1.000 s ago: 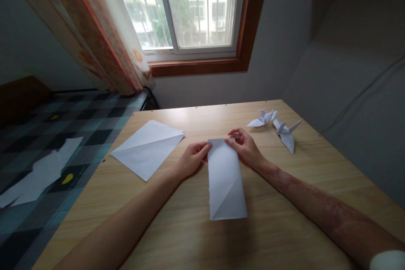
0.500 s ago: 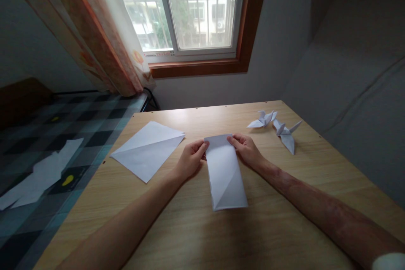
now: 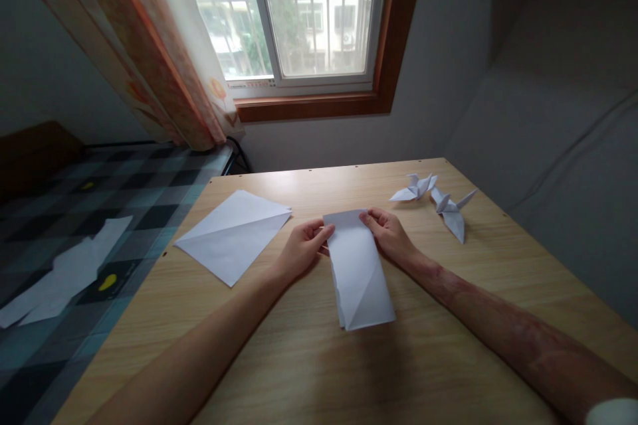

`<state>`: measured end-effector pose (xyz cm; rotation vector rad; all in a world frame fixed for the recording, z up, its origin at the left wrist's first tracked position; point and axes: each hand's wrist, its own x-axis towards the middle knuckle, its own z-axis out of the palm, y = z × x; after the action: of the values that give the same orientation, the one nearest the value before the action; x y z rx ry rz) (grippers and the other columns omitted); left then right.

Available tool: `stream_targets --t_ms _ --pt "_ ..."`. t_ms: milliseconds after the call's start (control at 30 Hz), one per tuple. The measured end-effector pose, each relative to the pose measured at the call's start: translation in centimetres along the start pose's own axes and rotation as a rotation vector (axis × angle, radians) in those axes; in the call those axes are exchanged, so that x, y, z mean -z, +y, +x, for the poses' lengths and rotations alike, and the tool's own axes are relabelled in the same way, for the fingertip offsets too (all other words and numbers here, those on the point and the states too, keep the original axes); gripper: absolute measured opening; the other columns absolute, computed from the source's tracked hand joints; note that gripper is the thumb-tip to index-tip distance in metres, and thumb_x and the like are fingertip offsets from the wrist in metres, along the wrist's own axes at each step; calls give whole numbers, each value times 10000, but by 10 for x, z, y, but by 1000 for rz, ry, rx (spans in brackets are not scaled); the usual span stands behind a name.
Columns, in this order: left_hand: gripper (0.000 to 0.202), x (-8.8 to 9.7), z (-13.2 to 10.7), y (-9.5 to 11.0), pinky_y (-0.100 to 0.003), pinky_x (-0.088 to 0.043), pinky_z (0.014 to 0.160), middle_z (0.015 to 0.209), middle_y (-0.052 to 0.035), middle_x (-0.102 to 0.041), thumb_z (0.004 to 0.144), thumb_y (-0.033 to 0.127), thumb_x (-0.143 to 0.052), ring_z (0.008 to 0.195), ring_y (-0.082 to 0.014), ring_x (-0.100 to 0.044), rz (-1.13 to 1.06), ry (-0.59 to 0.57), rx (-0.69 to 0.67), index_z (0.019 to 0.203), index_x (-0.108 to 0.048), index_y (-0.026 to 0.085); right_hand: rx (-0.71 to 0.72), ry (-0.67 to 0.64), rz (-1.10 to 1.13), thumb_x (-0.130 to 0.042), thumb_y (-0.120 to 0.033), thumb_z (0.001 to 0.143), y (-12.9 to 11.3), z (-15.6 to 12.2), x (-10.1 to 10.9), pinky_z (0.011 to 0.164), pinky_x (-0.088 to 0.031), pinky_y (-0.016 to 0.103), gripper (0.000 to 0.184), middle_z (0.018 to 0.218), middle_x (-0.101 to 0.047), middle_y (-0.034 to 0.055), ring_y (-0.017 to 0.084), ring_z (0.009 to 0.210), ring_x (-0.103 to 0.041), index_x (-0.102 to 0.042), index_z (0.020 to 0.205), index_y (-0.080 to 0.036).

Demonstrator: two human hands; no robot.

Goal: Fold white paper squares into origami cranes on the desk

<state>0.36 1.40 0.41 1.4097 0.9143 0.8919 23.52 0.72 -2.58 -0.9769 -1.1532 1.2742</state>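
A white sheet of paper (image 3: 356,272), folded into a narrow rectangle with a diagonal crease near its lower end, is held up over the table. My left hand (image 3: 305,244) pinches its upper left edge, thumb on top and fingers behind. At the upper right corner, my right hand (image 3: 386,229) grips the same sheet between thumb and fingers. Left of my left hand lies a creased square of paper (image 3: 234,236), turned like a diamond. Two folded paper cranes, one farther back (image 3: 413,188) and one nearer (image 3: 450,212), rest beyond my right hand.
The wooden table (image 3: 279,365) stands below a window (image 3: 319,20). To its left is a bed with a checked cover (image 3: 164,179), where cut paper pieces (image 3: 70,272) lie. A curtain (image 3: 164,46) hangs at the left, and a wall borders the right side.
The lower end of the folded paper has swung slightly to the right, and its layers show a little apart at the lower left. Both hands keep their hold.
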Motion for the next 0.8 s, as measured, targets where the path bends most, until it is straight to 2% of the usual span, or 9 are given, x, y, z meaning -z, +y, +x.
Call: stream_targets --t_ms 100,333,433,533,800 --pt "484 -1 -1 0 -242 -552 610 798 -34 -733 875 638 -819 664 -138 -638 -10 -12 16 864 -747 159 11 10 -2 -843 -682 869 1 0 1 641 -547 338 463 890 -799 43 234 731 -698 -769 958 -233" --pt "583 -1 -2 2 -243 -515 559 649 -15 -653 860 694 -804 579 -136 -598 -11 -3 14 675 -652 163 15 11 2 -849 -670 869 -1 -1 0 657 -553 335 452 893 -809 39 229 731 -709 -783 965 -232" --pt "580 -2 -2 5 -238 -512 563 627 -7 -628 865 696 -796 584 -137 -594 -9 20 -20 685 -670 159 -12 -44 -22 -840 -674 874 -3 -2 0 712 -578 348 486 924 -826 53 241 771 -733 -816 994 -204" --pt "578 -2 -2 6 -231 -511 562 625 -6 -627 862 699 -795 585 -134 -591 -13 43 -42 704 -687 154 -37 -82 -61 -810 -693 889 -3 -4 0 699 -575 336 545 908 -832 72 250 796 -740 -841 999 -159" --pt "582 -2 1 1 -227 -508 505 620 -14 -651 841 691 -815 533 -124 -583 -30 97 -54 662 -656 160 -28 -76 -99 -814 -667 889 -1 -4 0 689 -581 332 546 928 -844 84 267 823 -755 -858 1055 -148"
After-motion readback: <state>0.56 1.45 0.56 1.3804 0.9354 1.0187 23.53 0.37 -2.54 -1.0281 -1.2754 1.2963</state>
